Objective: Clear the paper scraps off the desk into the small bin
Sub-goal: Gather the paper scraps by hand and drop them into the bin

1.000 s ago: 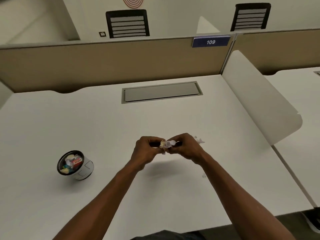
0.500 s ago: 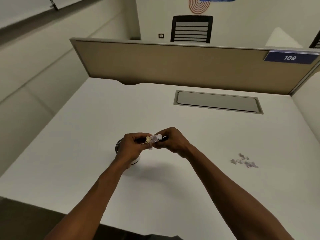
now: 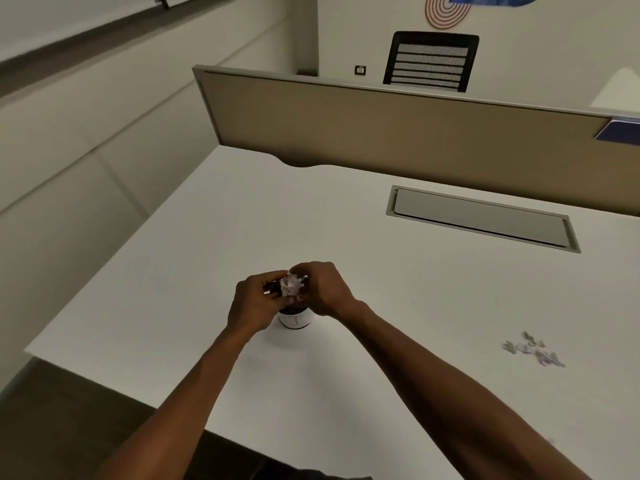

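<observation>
Pinched between both sets of fingertips: a crumpled wad of white paper scraps (image 3: pixel 292 285), held directly above the small white cylindrical bin with a dark rim (image 3: pixel 295 318). Left of the bin, left hand (image 3: pixel 258 301) curled closed on the wad, with something dark and thin also showing at its fingers, too blurred to name. Right of the bin, right hand (image 3: pixel 323 289) closed on the same wad. Well to the right of the bin, a loose scatter of small pale paper bits (image 3: pixel 535 351) lying on the white laminate desk (image 3: pixel 346 220). Judged as the drop step: next calls for parting the fingers over the bin's mouth, then reaching right for the leftover scatter.
</observation>
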Demonstrator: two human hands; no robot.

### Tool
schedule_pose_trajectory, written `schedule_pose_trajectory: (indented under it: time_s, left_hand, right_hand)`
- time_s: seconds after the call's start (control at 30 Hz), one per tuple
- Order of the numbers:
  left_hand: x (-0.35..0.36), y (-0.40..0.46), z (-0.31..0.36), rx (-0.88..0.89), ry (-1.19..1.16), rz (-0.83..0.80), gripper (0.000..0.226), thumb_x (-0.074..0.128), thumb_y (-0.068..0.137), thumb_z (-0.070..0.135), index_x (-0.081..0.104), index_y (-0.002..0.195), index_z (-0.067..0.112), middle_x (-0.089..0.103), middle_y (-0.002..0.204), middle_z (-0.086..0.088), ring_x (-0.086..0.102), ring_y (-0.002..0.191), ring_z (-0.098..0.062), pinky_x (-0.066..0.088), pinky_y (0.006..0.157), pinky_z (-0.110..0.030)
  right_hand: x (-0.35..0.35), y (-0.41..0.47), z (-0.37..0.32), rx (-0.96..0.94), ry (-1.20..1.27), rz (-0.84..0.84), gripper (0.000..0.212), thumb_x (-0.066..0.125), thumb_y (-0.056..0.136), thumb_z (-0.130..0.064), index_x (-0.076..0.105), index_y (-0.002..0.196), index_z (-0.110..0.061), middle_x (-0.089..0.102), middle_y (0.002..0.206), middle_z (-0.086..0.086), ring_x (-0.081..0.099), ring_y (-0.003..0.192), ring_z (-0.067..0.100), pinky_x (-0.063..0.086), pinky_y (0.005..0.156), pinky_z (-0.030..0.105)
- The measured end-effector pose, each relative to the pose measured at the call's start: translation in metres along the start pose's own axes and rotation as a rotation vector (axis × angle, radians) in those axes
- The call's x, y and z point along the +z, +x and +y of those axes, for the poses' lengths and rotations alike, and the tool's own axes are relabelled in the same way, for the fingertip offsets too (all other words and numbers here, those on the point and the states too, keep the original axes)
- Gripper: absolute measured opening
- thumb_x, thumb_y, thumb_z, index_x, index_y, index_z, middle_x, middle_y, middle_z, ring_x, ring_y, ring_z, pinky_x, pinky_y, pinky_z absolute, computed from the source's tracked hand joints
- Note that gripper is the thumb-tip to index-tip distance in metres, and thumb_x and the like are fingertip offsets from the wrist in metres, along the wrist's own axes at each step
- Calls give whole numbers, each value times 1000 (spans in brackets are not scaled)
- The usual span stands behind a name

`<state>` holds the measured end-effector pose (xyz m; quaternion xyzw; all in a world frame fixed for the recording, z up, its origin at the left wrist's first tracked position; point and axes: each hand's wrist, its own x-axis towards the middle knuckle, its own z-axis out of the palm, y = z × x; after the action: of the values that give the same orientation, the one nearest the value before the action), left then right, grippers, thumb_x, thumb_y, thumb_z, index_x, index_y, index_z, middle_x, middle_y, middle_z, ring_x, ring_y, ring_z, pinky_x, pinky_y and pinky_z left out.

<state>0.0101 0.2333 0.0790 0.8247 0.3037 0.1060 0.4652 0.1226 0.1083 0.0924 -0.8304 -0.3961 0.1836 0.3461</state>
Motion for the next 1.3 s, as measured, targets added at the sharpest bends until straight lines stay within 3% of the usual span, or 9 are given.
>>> schedule_pose_trajectory:
  time_s: [0.2,0.27,0.37,0.5,0.63,0.83,1.03,1.17,1.3]
  left_hand:
    - [-13,-9,-21,247,101,146,58,85,76,5,65,129,16,68,126,-2,65,114,-21,57,93,-32]
    - [-14,-14,-31,266,162,163,66,85,78,12,58,138,16,61,139,-3,59,126,-22,52,103,-37]
    - [-5,-26,-45,336,273,149,75,77,87,29,41,152,18,42,158,-2,38,147,-17,37,115,-30]
    - [8,-36,-65,463,440,-26,79,48,99,49,11,160,17,8,170,1,5,157,-13,15,126,-39]
    - [13,-30,-75,511,593,-83,83,35,99,54,-5,160,14,-10,169,1,-7,157,-16,5,127,-45]
    - [18,-27,-72,520,673,-81,88,39,95,56,-1,160,12,-6,170,-2,-10,156,-19,5,127,-49]
    - [20,-36,-68,191,144,109,74,47,101,45,8,161,25,9,169,7,2,155,-4,8,120,-14]
    - [15,-22,-81,23,91,214,52,51,102,13,39,152,13,42,157,-8,39,146,-24,31,120,-36]
    - [11,-7,-92,58,228,96,46,60,96,7,54,142,8,54,146,-10,47,138,-28,37,116,-36]
  right_hand:
    - [14,-4,-10,-191,-38,63,22,76,78,-14,72,100,-11,75,94,8,67,82,28,54,71,37]
    - [17,-13,-6,-209,-89,87,44,69,81,-7,66,125,-9,69,123,13,64,110,31,55,88,41]
    - [26,-30,9,-277,-262,90,62,57,94,-13,38,152,-7,39,157,18,37,145,34,39,115,44]
    - [36,-38,26,-351,-456,-77,65,38,104,-31,11,160,-12,8,169,9,2,157,27,14,126,49]
    - [41,-37,30,-346,-557,-130,65,34,105,-30,5,160,-11,2,170,9,-5,157,26,10,126,55]
    - [42,-41,28,-304,-442,-91,69,43,101,-23,10,160,-10,7,169,11,-1,157,29,13,126,53]
    - [32,-72,47,-225,-204,175,60,56,95,-15,38,152,-7,36,159,15,33,149,31,34,120,42]
    - [32,-101,74,-46,-121,253,56,60,95,-22,45,149,-18,42,156,4,39,144,20,41,114,36]
    - [38,-134,98,62,-142,228,51,61,95,-29,50,145,-26,44,153,-3,42,141,16,39,111,26]
